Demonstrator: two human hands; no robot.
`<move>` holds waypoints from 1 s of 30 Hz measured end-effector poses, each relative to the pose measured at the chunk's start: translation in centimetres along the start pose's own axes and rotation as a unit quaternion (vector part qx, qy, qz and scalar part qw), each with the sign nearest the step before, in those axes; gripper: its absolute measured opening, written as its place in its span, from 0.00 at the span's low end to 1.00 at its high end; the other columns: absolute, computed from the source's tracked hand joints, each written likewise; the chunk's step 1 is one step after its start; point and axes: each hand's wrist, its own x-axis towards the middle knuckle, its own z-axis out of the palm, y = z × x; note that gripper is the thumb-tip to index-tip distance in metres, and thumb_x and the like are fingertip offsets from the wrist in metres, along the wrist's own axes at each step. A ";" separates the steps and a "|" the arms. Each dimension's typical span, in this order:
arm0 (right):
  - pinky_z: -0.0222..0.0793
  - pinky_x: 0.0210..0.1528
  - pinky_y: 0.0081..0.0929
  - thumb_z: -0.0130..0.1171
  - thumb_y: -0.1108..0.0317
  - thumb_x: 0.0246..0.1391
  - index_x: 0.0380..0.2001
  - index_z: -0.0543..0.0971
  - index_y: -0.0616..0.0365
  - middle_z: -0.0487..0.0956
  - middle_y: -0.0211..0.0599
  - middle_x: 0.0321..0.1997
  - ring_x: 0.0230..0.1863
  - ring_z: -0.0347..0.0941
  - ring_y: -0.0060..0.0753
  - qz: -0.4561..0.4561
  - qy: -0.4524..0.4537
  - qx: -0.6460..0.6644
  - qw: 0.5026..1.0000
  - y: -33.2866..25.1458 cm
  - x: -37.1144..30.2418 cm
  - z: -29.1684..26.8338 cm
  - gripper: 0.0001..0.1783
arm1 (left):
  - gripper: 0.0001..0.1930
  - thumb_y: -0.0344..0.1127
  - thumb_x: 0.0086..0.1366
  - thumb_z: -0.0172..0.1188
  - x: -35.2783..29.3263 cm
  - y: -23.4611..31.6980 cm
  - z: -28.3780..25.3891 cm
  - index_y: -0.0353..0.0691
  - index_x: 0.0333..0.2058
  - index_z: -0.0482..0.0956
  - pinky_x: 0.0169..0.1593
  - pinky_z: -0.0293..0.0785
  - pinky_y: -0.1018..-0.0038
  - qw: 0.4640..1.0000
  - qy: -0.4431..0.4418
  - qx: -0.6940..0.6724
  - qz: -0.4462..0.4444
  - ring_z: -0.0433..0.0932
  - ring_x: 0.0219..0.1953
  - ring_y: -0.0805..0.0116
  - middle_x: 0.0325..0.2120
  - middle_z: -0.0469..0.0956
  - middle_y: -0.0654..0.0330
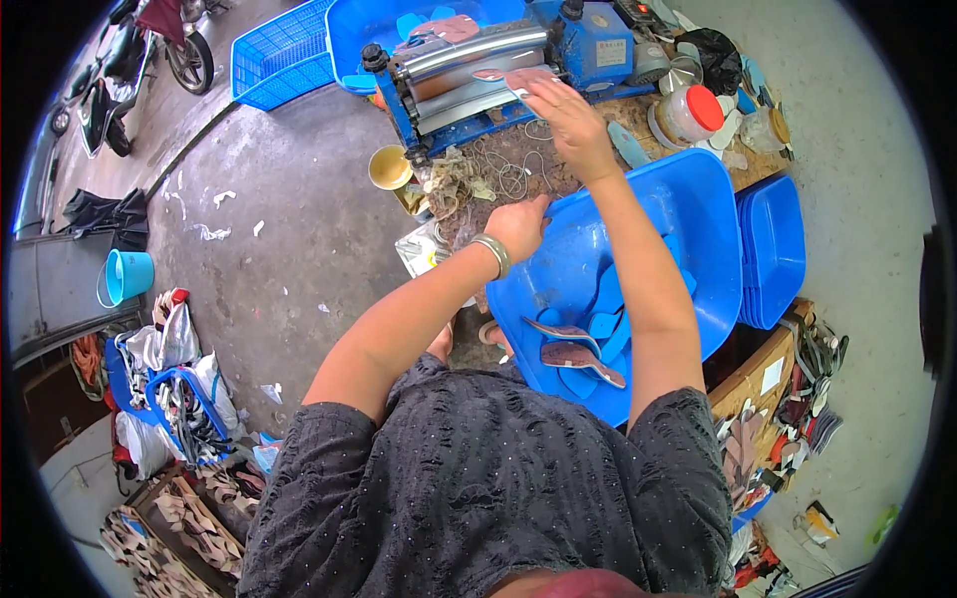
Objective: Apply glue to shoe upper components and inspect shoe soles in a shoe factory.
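Observation:
My right hand point(573, 125) reaches forward to the rollers of a blue roller machine point(478, 65). Its fingers hold a thin, pinkish-brown shoe insole point(528, 77) against the front of the rollers. Nearer to me, my left hand point(518, 227), with a bangle at its wrist, is closed at the rim of a large blue tub point(710, 249); its fingertips are partly hidden. In the tub lie several blue sole-shaped pieces point(610, 291) and patterned insoles point(583, 359). Behind the rollers, more pinkish insoles point(454, 28) rest over a second blue tub point(344, 40).
Tangled string point(513, 174) and scraps cover the bench before the machine. A red-lidded jar point(690, 115) stands at the bench's right, above stacked blue tubs point(776, 249). A cup point(390, 167) sits at its left edge. A blue basket point(281, 55) and a motorbike point(130, 70) stand farther left.

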 end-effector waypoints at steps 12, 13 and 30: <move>0.56 0.63 0.44 0.59 0.61 0.48 0.53 0.73 0.50 0.66 0.45 0.62 0.63 0.59 0.50 0.098 -0.068 -0.102 0.988 1.2 -4.5 -1.3 0.26 | 0.14 0.37 0.59 0.53 -0.1 -0.3 0.6 0.39 0.43 0.71 0.39 0.73 0.55 1.000 -0.013 0.009 -0.004 0.78 0.35 0.46 0.31 0.78 0.44; 0.58 0.62 0.42 0.58 0.64 0.49 0.53 0.73 0.50 0.68 0.44 0.60 0.61 0.62 0.51 0.110 -0.012 -0.119 0.987 1.7 -4.7 -3.1 0.24 | 0.15 0.37 0.59 0.53 0.1 0.0 0.5 0.40 0.44 0.71 0.40 0.74 0.55 1.000 -0.013 0.011 -0.005 0.78 0.36 0.46 0.31 0.78 0.44; 0.73 0.22 0.25 0.56 0.49 0.56 0.62 0.60 0.55 0.80 0.42 0.29 0.21 0.78 0.29 0.764 -0.284 0.303 0.495 -18.9 -25.4 -12.2 0.36 | 0.17 0.42 0.62 0.52 0.5 0.2 0.1 0.40 0.47 0.70 0.43 0.72 0.54 0.997 -0.029 0.074 -0.019 0.78 0.38 0.45 0.34 0.79 0.44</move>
